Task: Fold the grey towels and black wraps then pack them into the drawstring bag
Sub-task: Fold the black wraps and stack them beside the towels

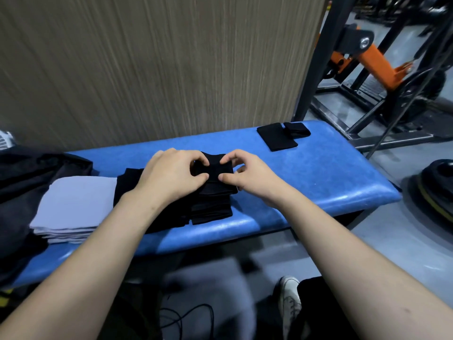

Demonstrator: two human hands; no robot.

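On the counter, right of the towels, both hands, left and right, pinch one wrap atop the wrap pile, probably squaring its fold.

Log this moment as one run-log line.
step: folding wrap | left hand: pinching wrap | right hand: pinching wrap | towels: stacked on bench | bag: unclear
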